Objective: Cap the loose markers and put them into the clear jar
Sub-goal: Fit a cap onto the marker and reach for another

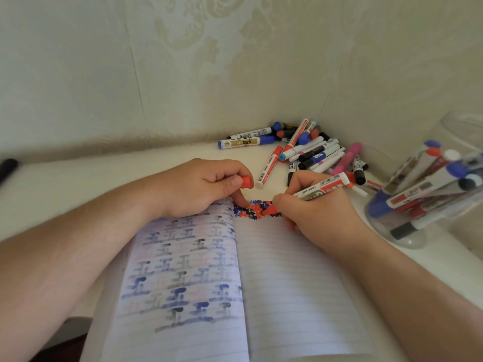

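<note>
My left hand (206,186) pinches a red cap (247,182) between thumb and fingers, and one finger presses the top of an open notebook (282,283). In my right hand (313,207) I grip an uncapped white and red marker (324,185) like a pen, its tip down on a patch of red, blue and black dots (257,209) at the page's top edge. A pile of loose markers (313,150) lies in the corner beyond both hands. The clear jar (423,194) at the right holds several capped markers.
The white table (78,178) meets patterned walls at the back and right. A single red-capped marker (269,165) lies between the hands and the pile. A dark object (7,167) sits at the far left edge. The notebook's left page carries blurred ink marks.
</note>
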A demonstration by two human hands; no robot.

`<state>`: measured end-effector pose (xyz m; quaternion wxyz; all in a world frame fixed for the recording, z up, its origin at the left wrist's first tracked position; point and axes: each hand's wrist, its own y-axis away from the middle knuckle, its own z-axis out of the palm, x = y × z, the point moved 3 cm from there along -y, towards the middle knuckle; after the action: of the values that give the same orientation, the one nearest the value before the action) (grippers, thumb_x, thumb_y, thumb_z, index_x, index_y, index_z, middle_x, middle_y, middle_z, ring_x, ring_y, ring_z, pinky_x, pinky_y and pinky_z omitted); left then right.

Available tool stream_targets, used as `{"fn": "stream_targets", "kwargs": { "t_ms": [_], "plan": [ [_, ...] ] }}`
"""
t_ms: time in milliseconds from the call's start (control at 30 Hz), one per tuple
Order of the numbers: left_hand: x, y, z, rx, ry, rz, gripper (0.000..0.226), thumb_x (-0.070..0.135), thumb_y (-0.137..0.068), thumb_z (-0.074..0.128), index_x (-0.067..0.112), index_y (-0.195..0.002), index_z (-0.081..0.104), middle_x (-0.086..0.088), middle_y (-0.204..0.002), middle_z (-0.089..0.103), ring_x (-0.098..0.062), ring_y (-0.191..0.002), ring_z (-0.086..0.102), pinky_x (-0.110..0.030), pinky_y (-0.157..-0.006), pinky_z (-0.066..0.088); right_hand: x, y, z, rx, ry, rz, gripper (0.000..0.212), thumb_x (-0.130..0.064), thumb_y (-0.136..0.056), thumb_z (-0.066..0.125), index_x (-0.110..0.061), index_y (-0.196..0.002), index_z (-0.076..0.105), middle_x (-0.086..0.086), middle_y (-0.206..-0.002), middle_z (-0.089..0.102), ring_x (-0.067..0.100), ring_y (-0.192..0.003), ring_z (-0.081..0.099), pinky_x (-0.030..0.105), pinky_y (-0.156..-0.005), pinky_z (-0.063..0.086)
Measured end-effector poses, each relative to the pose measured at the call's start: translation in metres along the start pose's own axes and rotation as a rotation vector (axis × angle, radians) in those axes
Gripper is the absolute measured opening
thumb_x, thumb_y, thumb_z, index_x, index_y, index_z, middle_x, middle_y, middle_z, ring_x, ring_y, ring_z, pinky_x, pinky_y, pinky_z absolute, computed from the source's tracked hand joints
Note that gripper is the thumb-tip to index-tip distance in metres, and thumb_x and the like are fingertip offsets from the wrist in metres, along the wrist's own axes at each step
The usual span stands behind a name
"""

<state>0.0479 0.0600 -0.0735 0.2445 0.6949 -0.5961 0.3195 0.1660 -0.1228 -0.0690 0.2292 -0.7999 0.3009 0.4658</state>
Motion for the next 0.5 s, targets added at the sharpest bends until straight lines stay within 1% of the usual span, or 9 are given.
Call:
{"fn": "stream_targets", "kwargs": {
  "t_ms": [133,200,267,333,367,433,500],
  "plan": [
    [0.001,0.000,0.000,0.002,0.007,-0.004,0.019,0.032,-0.109,0.046,0.040,-0.112,0.063,0.021,-0.100,0.078,0.003,-0.107,0.067,-0.032,-0.107,0.045,0.000,0.000,0.001,-0.036,0.017,-0.001,0.024,-0.008,-0.082,0.074,-0.003,-0.068,0.055,0.017,-0.055,0.063,0.014,-0.042,0.047,0.024,-0.041,0.038],
    [0.001,0.000,0.000,0.000,0.008,-0.004,0.017,0.032,-0.108,0.048,0.039,-0.112,0.063,0.021,-0.101,0.078,0.003,-0.107,0.067,-0.034,-0.108,0.045,-0.001,-0.001,0.001,-0.055,0.000,0.006,0.025,-0.006,-0.082,0.074,-0.004,-0.067,0.055,0.014,-0.054,0.059,0.013,-0.043,0.047,0.024,-0.041,0.037],
    [-0.001,-0.001,0.000,-0.006,0.012,-0.002,0.012,0.032,-0.107,0.051,0.035,-0.111,0.062,0.022,-0.102,0.077,0.001,-0.107,0.068,-0.040,-0.109,0.046,0.000,-0.003,-0.003,-0.029,-0.039,0.002,0.023,-0.005,-0.084,0.072,-0.004,-0.069,0.055,0.009,-0.055,0.057,0.012,-0.044,0.046,0.023,-0.043,0.036],
    [-0.002,-0.001,0.000,-0.016,0.015,0.006,0.006,0.032,-0.107,0.053,0.030,-0.109,0.059,0.022,-0.103,0.077,0.001,-0.107,0.068,-0.044,-0.109,0.046,0.001,-0.006,-0.011,0.024,-0.140,-0.016,0.020,-0.005,-0.087,0.071,-0.008,-0.074,0.057,0.003,-0.054,0.054,0.011,-0.045,0.042,0.023,-0.043,0.034],
    [-0.003,-0.001,0.001,-0.014,0.016,0.018,0.005,0.031,-0.106,0.054,0.029,-0.109,0.058,0.022,-0.103,0.077,0.000,-0.107,0.069,-0.045,-0.108,0.047,0.001,-0.008,-0.014,0.035,-0.238,-0.025,0.021,-0.003,-0.088,0.072,-0.012,-0.076,0.057,0.002,-0.054,0.051,0.013,-0.045,0.039,0.024,-0.043,0.032],
    [-0.004,-0.001,0.001,0.001,0.024,0.040,0.003,0.029,-0.106,0.056,0.029,-0.108,0.059,0.020,-0.103,0.077,-0.003,-0.107,0.070,-0.045,-0.107,0.048,0.001,-0.009,-0.017,0.009,-0.460,-0.033,0.025,0.000,-0.089,0.074,-0.015,-0.077,0.058,0.005,-0.056,0.045,0.017,-0.046,0.034,0.025,-0.044,0.027],
    [-0.005,-0.001,0.002,0.020,0.047,0.049,0.005,0.028,-0.105,0.057,0.030,-0.107,0.061,0.018,-0.103,0.078,-0.004,-0.105,0.071,-0.043,-0.105,0.050,-0.002,-0.008,-0.015,-0.036,-0.551,-0.034,0.021,-0.006,-0.085,0.075,-0.016,-0.074,0.061,0.008,-0.056,0.045,0.019,-0.047,0.034,0.023,-0.043,0.028]
  ]
}}
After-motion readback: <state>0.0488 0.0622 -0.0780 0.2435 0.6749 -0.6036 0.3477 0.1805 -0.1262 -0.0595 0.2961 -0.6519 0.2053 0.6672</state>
